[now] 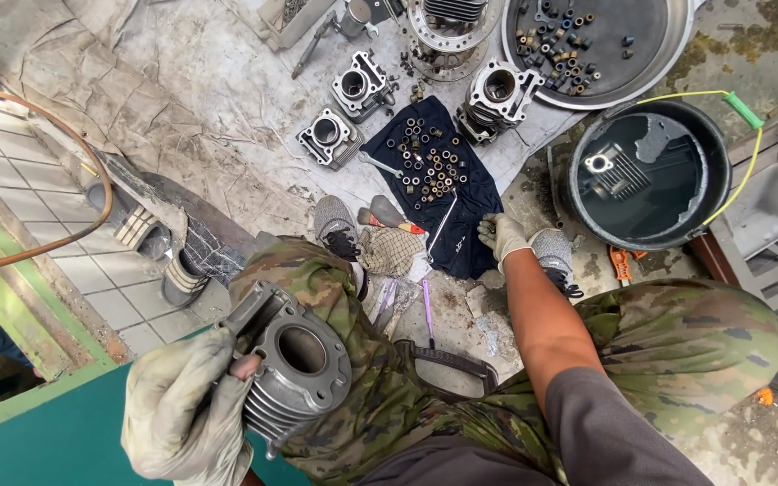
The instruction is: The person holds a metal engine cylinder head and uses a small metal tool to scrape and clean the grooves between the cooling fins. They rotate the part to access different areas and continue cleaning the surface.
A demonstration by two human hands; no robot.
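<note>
My left hand (186, 405), in a dirty pale glove, grips a grey finned engine cylinder (294, 360) with a round bore, held over my left knee. My right hand (502, 236), also gloved, reaches down to the ground at the right edge of a dark blue cloth (470, 243) strewn with several small nuts and bushings (429, 162). Whether its fingers pinch anything is hidden. Camouflage trousers cover both my knees.
Three cylinder heads (329, 137) (362, 85) (497, 90) lie on a grey tarp beyond the cloth. A metal pan (668, 54) holds small parts. A black bucket (718, 144) of dark liquid holds a finned part. Sandals (137, 229), a checked rag (389, 250) and hand tools (427, 310) lie nearby.
</note>
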